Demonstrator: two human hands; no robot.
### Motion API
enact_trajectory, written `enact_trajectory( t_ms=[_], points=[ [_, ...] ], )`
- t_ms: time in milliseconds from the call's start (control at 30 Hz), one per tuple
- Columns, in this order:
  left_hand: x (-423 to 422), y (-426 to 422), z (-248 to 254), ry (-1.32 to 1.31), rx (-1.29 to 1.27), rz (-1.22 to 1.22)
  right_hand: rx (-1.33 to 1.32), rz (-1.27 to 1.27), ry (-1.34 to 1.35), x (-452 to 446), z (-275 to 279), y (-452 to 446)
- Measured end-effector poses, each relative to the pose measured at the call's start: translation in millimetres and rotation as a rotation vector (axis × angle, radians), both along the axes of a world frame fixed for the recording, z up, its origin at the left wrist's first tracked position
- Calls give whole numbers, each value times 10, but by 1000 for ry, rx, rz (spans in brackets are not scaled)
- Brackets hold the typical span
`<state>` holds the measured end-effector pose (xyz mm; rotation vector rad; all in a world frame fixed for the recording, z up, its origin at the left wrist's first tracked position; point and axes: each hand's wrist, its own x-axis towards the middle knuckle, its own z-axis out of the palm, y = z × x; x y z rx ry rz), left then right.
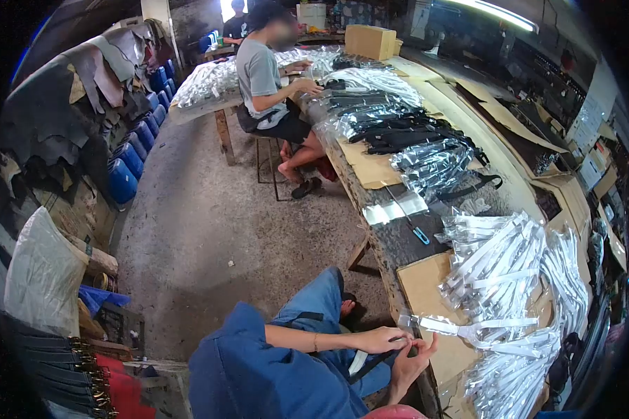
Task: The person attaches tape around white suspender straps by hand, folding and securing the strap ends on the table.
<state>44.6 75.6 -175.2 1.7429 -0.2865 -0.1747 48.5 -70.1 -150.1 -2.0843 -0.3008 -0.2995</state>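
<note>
Two bare hands meet beside the near table edge: the left hand (383, 340) curls its fingers against those of the right hand (409, 369), and I cannot tell what they clamp. Just below, a flat black strap (374, 366) and a smooth white strip (358, 363) lie by the blue trousers (307, 300). Right, glossy, crinkled plastic packets (496, 262) fan over stiff brown cardboard (426, 286). The long, worn table (391, 251) stretches far; open, rough floor (189, 216) spreads left
</note>
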Motion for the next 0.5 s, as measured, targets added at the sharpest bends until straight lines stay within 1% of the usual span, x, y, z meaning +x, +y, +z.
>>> enact_trajectory(
  t_ms=[100, 133, 167, 200, 233, 267, 300, 333, 367, 400, 433, 467, 500],
  points=[
    [34, -12, -112, 56, -68, 42, 11, -2, -15, 33, -29, -3],
    [47, 0, -127, 60, -57, 68, 60, 11, -3, 67, -95, -20],
    [53, 32, -17, 25, 18, 87, 109, 15, 14, 65, -118, -34],
    [67, 71, 80, -1, 90, 90, 104, 30, -33, 85, -140, -43],
    [96, 109, 86, -37, 115, 100, -38, 37, -60, 109, -89, -48],
    [111, 99, 61, -62, 133, 89, 72, 17, -46, 117, -73, -5],
    [106, 102, 90, -92, 149, 142, -144, 13, -109, 172, -124, -54],
    [89, 102, 114, -124, 165, 199, 45, 18, 47, 129, 152, 51],
    [56, 66, 145, -75, 133, 246, 225, 32, 57, 162, 38, 56],
    [65, 80, 185, -41, 117, 307, 272, 20, 97, 177, 52, 67],
    [68, 109, 219, 106, 70, 238, 297, 9, 93, 208, -3, 66],
    [71, 150, 238, 246, 26, 180, 294, 11, 65, 213, 94, 102],
    [103, 189, 113, 220, 53, 123, 345, 32, 109, 237, 142, 122]
  ],
)
